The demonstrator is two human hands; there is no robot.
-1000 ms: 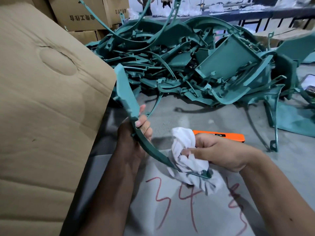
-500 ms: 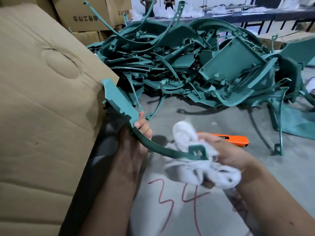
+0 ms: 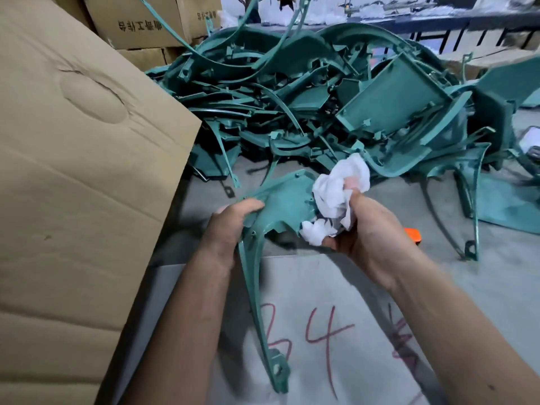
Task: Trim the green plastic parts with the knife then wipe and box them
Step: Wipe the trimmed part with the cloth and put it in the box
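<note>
Gripping curved green plastic part (image 3: 280, 200), left hand (image 3: 230, 226) fingers clenched on its near-left edge; right hand (image 3: 368, 232) clutches crumpled white cloth (image 3: 336, 197) against part's right side.

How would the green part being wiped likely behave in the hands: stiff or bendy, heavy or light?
Probably light: the left hand alone holds the green part up by one edge. Its long thin leg, hanging down toward the table, would likely flex if pushed, while the broader panel under the white cloth looks stiffer. The right hand grips only the cloth.
</note>
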